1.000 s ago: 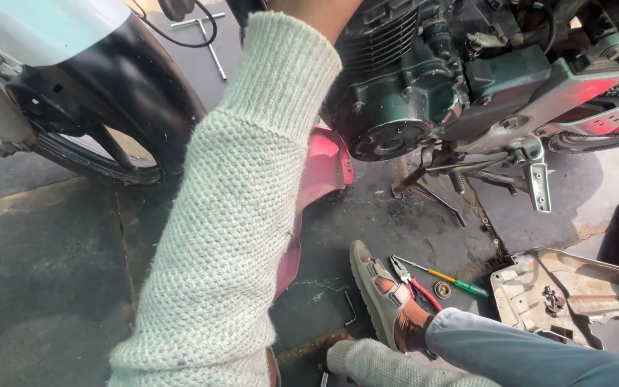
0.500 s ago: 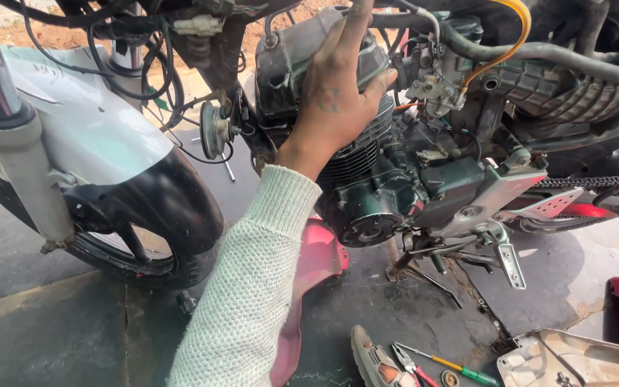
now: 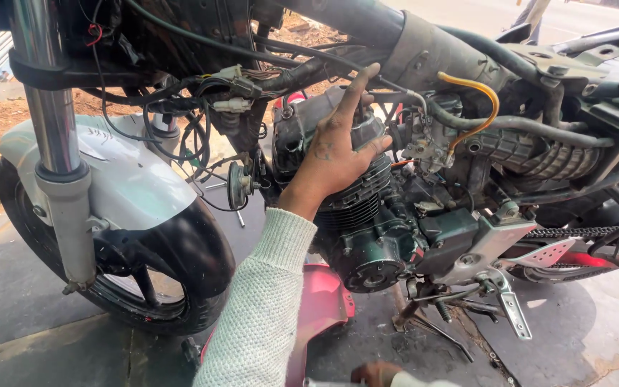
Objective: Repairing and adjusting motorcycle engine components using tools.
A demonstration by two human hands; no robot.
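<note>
Nearest, at six o'clock along the bottom edge, only the top of the right hand (image 3: 375, 373) is showing, so I cannot tell whether its fingers are spread or closed. Just beside it at seven o'clock a red body panel (image 3: 320, 315) is lying on the dark concrete floor (image 3: 30, 301), partly behind the cream knitted sleeve (image 3: 263, 308) that is rising toward the centre. Further up, the left hand (image 3: 334, 154) is resting flat against the engine cylinder head (image 3: 302, 129), fingers spread and pinching nothing, the forefinger pointing to one o'clock at the frame tube (image 3: 367, 21). Below the palm the black finned engine block (image 3: 367, 215) is sitting at the middle of the stripped motorcycle. At three o'clock from the hand a yellow fuel hose (image 3: 487, 100) is curving over the carburettor (image 3: 428, 143). At nine o'clock the silver front mudguard (image 3: 123, 179) is covering the front wheel (image 3: 173, 287), with the chrome fork leg (image 3: 55, 143) standing upright before it. No packages, labels or signs are readable anywhere.
</note>
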